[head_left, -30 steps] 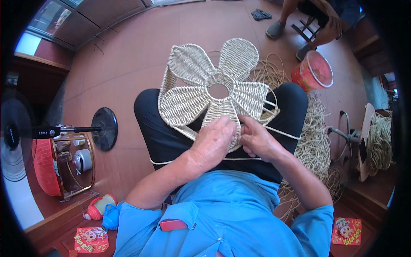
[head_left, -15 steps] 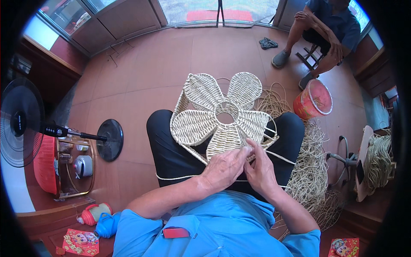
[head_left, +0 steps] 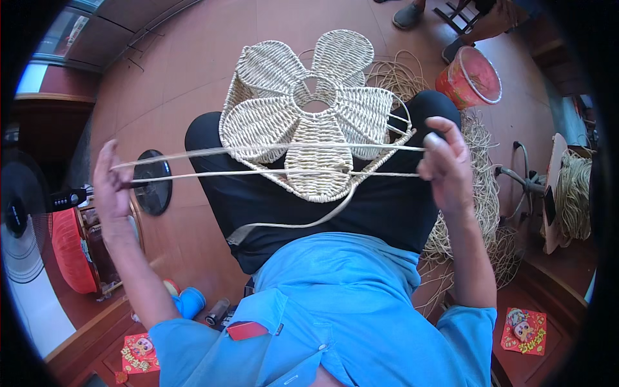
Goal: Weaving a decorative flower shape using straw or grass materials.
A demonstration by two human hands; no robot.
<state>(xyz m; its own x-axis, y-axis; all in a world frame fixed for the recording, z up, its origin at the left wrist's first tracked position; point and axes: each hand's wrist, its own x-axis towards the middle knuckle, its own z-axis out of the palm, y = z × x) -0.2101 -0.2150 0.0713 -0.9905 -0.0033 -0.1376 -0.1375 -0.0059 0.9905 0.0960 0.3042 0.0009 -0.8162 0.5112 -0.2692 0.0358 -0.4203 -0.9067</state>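
A pale woven flower-shaped piece (head_left: 261, 126) with a round hole in its middle rests on my lap. Two strands of pale cord (head_left: 235, 173) stretch across in front of its near petal, from one hand to the other. My left hand (head_left: 115, 187), far out to the left, is closed on the strands. Out past my right knee, my right hand (head_left: 446, 168) grips their other ends with bent fingers. A loose tail of cord (head_left: 290, 226) hangs from the near rim and curves left over my dark trousers.
Heaps of loose cord (head_left: 467, 193) lie on the floor to my right, beside a red bucket (head_left: 467, 77). A black fan (head_left: 155, 184) stands at left. A cord bundle (head_left: 570, 200) sits on a board at right. Another person's shoe (head_left: 409, 16) shows at the far edge.
My hands were together at the near petal; they have spread wide apart, drawing the cord out between them. The view has shifted, and the woven piece now appears higher and further left.
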